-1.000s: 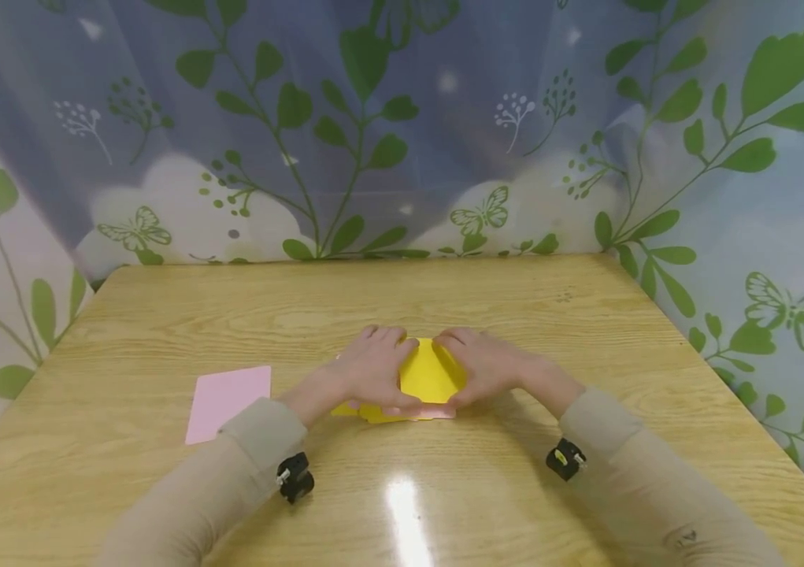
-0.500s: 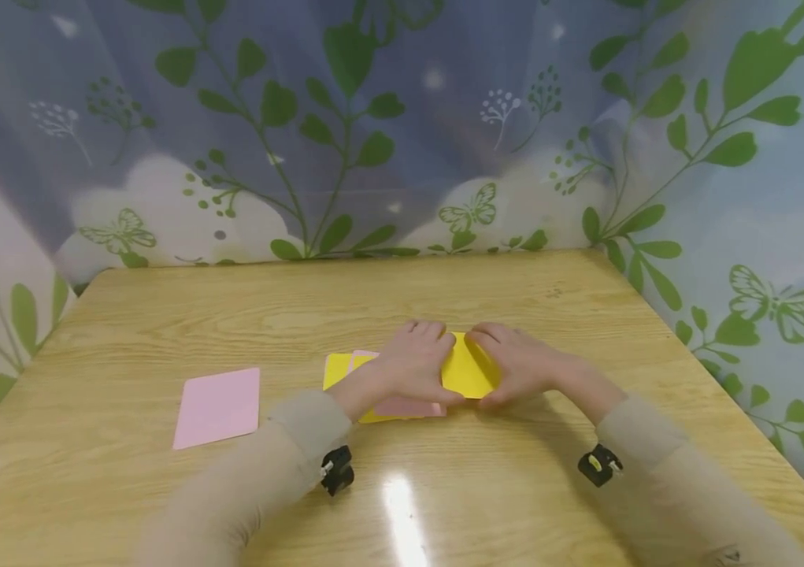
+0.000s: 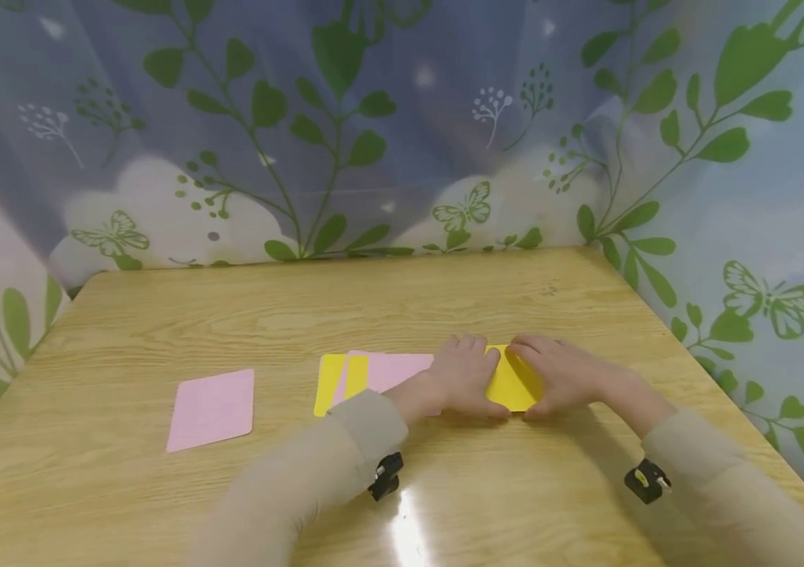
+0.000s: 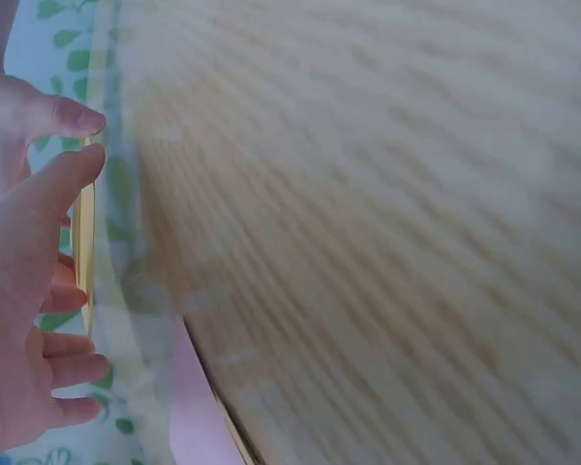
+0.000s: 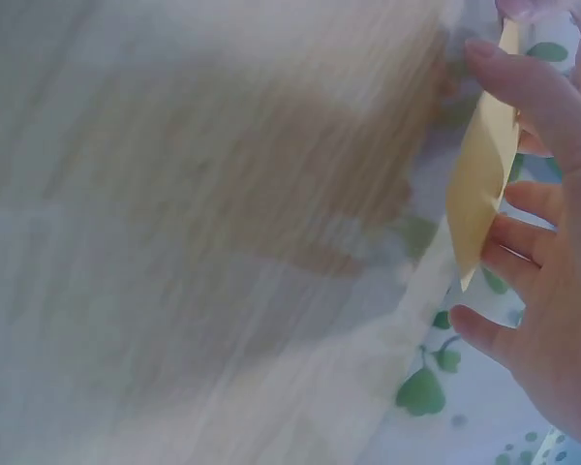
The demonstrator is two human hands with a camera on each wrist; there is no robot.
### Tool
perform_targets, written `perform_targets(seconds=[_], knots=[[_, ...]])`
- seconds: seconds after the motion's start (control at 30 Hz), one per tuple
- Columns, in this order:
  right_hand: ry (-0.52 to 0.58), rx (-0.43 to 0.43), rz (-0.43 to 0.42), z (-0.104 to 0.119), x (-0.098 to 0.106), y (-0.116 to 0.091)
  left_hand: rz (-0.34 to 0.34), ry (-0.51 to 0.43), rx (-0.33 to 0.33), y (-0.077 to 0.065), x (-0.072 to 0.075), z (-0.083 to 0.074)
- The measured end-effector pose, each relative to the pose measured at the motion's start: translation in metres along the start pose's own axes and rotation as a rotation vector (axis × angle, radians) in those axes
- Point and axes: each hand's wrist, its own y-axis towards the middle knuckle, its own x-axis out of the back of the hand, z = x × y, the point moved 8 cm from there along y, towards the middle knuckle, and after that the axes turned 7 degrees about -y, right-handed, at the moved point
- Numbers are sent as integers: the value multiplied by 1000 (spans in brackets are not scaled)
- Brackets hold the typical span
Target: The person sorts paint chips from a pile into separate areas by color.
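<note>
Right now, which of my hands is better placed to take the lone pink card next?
Probably your left hand: it's nearer the lone pink card; your right hand is beyond the yellow paper. Both grip that paper, though.

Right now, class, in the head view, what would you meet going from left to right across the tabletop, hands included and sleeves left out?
Lone pink card → overlapping pink and yellow cards → left hand → held yellow card → right hand.
</note>
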Motion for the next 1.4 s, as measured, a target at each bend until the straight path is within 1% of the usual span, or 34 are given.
perform_targets(seconds=[0.1, 0.27, 0.5, 0.57, 0.63, 0.8, 0.9, 1.0, 1.17, 1.2, 1.33, 1.4], knots=[[21, -19, 39, -3, -6, -5, 22, 6, 14, 3, -4, -5], [53, -16, 41, -4, -9, -5, 47, 6, 28, 3, -7, -7], [66, 8, 37, -3, -9, -2, 68, -32, 48, 1, -11, -3], [77, 4, 36, -3, -8, 0, 62, -41, 41, 0, -10, 0], [84, 7, 10, -3, -5, 3, 49, -47, 36, -2, -7, 4], [73, 0, -86, -2, 5, 15, 0, -72, 31, -11, 6, 21], [64, -23, -99, 0, 8, 24, -21, -72, 22, -20, 11, 35], [47, -24, -109, 5, 12, 36, -42, -81, 12, -32, 14, 49], [-4, -3, -136, 23, 25, 57, -79, -127, 5, -51, 13, 73], [-11, -2, -136, 26, 26, 61, -86, -123, 8, -54, 12, 78], [-22, 11, -137, 40, 31, 74, -95, -147, 37, -70, 9, 96], [-14, 20, -133, 45, 31, 78, -95, -135, 55, -77, 8, 104]])
